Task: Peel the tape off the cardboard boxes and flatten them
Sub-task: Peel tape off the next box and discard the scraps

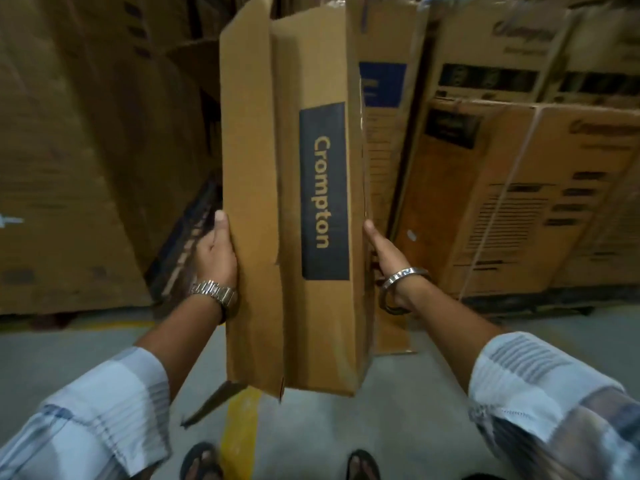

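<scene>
A long brown cardboard box (287, 216) with a dark "Crompton" label is held upright in front of me, off the floor. Its left flap stands open along the length. My left hand (216, 249) grips the box's left edge, thumb on the front. On the box's right edge, my right hand (384, 251) holds on with the thumb showing and the fingers hidden behind the cardboard. A loose flap (211, 403) hangs below the box's bottom left. I see no tape on the visible faces.
Flattened cardboard sheets (391, 168) lean just behind the box on the right. Stacked printed cartons (519, 202) fill the right side, and large brown cartons (69, 168) the left. A grey floor with a yellow line (239, 431) lies below, my sandalled feet at the bottom.
</scene>
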Motion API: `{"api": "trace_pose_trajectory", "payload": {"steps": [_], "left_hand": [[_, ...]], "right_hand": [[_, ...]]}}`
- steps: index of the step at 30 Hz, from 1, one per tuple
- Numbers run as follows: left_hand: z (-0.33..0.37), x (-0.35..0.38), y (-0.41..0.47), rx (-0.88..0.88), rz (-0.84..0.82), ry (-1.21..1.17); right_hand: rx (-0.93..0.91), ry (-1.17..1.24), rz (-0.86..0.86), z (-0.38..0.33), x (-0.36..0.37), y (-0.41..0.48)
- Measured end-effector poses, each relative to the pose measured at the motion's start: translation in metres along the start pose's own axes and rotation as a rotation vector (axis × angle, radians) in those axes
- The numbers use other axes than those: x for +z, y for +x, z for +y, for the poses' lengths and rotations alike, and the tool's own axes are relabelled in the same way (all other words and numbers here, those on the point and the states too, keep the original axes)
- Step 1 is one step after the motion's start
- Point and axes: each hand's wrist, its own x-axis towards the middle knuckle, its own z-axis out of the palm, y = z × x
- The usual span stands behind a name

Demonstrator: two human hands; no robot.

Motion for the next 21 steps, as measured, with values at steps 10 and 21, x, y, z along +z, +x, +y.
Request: {"api": "trace_pose_trajectory", "payload": {"steps": [10, 21], "left_hand": [[-0.046, 0.05, -0.044, -0.28, -0.189, 0.072], [-0.048, 0.022, -0.041, -0.5, -0.341, 0.229]], "right_hand": [[0.053, 0.162, 0.317, 0.092, -0.111, -0.006], [-0.06, -0.008, 0.56, 0.118, -0.08, -0.004]]}}
